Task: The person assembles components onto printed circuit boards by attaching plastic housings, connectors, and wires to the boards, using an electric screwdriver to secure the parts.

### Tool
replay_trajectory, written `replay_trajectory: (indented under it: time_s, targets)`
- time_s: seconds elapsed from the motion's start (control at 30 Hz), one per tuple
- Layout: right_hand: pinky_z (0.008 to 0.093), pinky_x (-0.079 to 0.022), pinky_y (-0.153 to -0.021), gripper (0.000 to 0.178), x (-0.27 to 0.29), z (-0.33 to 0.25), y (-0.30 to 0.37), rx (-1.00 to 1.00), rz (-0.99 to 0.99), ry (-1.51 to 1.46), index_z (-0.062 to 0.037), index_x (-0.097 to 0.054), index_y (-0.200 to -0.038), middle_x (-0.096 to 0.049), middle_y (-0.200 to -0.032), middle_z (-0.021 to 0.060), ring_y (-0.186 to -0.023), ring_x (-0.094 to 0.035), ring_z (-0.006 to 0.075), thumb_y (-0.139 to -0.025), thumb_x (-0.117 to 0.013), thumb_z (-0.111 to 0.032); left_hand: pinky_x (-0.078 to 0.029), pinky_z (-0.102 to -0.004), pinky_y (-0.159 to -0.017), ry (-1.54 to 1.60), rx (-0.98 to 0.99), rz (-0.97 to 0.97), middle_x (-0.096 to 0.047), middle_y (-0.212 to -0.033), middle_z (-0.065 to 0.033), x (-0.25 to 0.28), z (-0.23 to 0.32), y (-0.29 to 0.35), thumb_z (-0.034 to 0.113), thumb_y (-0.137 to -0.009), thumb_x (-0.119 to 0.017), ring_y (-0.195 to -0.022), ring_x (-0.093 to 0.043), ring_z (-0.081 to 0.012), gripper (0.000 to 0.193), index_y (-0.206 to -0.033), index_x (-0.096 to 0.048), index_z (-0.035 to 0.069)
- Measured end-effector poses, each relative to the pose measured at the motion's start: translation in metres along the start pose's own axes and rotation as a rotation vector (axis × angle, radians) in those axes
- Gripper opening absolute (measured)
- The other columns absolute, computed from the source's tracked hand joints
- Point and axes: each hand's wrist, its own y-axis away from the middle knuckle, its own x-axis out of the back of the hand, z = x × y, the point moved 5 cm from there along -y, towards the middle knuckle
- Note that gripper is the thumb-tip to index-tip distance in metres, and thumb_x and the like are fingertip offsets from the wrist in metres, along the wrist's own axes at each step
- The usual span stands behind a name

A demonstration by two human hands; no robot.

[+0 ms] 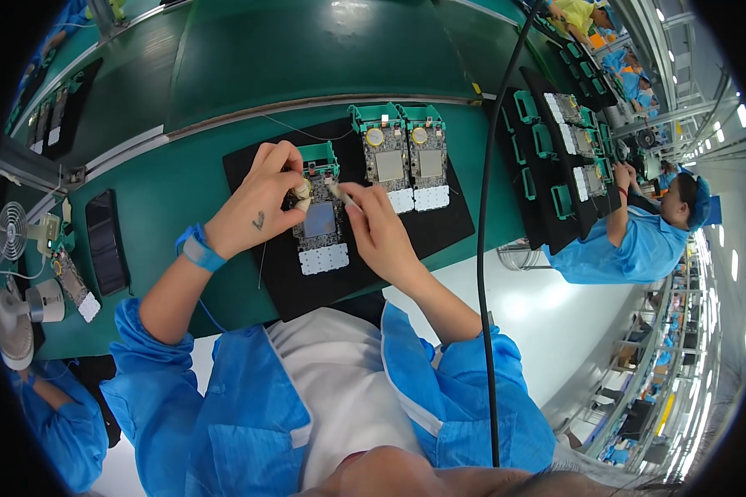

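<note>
A cable (pixel 481 248) is hanging right of the right hand (pixel 379 230); it and the left hand (pixel 255 199), grips unclear, are curling over a circuit board (pixel 320 222).

On the left of the green table (pixel 167 184), 1 dark phone (pixel 108 244) lies near 1 fan (pixel 12 232) with a round grille. 1 black cable (pixel 482 248) runs down the view, and right of it is 1 co-worker (pixel 626 248) in a blue cap and smock. Behind that person, shelves (pixel 651 377) hold assorted items, and ceiling lights (pixel 743 115) glow.
</note>
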Motion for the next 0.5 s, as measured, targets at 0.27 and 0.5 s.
replay_trajectory:
  time_s: [0.27,0.5]
  targets:
    - [0.0329,-0.042,-0.042,0.047,-0.002,-0.004,0.01,0.237,-0.042,0.468,-0.0158,-0.054,-0.131,-0.048,-0.064,0.0044,-0.047,-0.051,0.02,-0.085,-0.061,-0.007,-0.046,-0.0347,-0.079,-0.045,-0.013,-0.058,-0.044,-0.101,-0.0121,0.001,0.001,-0.006,0.001,-0.061,-0.069,-0.098,-0.047,-0.0272,0.021,-0.076,-0.056,-0.007]
    - [0.03,-0.037,-0.038,0.046,-0.016,-0.01,0.011,0.362,0.035,0.449,-0.0152,-0.06,-0.126,-0.042,-0.058,0.0012,-0.042,-0.047,0.0163,-0.08,-0.066,-0.009,-0.047,-0.0337,-0.07,0.067,0.11,-0.089,-0.044,-0.099,-0.012,-0.004,-0.003,-0.003,0.001,-0.064,-0.068,-0.09,-0.05,-0.0268,0.019,-0.076,-0.054,-0.006]
